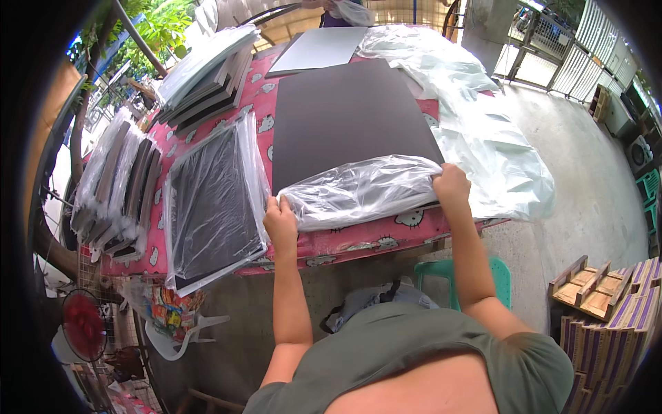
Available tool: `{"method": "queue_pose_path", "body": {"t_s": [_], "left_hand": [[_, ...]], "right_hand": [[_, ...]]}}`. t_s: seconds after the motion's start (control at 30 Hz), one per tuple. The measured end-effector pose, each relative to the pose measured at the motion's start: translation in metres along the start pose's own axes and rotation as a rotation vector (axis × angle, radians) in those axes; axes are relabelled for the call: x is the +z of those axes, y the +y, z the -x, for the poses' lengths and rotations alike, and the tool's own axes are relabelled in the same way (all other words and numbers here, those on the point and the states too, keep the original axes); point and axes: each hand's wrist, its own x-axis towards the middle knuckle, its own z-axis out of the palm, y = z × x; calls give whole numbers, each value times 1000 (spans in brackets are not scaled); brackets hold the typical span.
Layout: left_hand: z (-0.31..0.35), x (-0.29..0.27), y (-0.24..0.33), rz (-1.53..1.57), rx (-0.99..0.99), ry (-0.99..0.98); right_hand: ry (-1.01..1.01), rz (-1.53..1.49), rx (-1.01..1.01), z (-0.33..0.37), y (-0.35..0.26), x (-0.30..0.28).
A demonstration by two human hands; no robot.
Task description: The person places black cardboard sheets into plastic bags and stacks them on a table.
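A large black board (345,117) lies flat on the table, its near end inside a bunched clear plastic bag (365,190). My left hand (281,219) pinches the bag's left side at the board's near left corner. At the opposite corner, my right hand (452,185) is closed on the bag's right side. Left of my left hand rests another dark board in a clear plastic bag (215,203). Loose clear plastic bags (483,152) are spread in a heap to the right of the black board and hang over the table's edge.
The table wears a pink patterned cover (324,248). Bagged boards (114,186) are stacked at left, with more boards (207,76) behind. A pale board (321,50) lies at the far side, near another person (338,15). Below are a green stool (500,279) and stacked cartons (607,338).
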Motion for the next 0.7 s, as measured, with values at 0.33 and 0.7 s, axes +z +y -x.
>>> {"method": "queue_pose_path", "body": {"t_s": [0.33,0.7], "left_hand": [[55,-118,-49,650,-516,-422],[-144,-208,82,1443,298,-349]], "right_hand": [[-700,-1617,319,77,110,-27],[371,-982,-516,-55,-32,-260]]}}
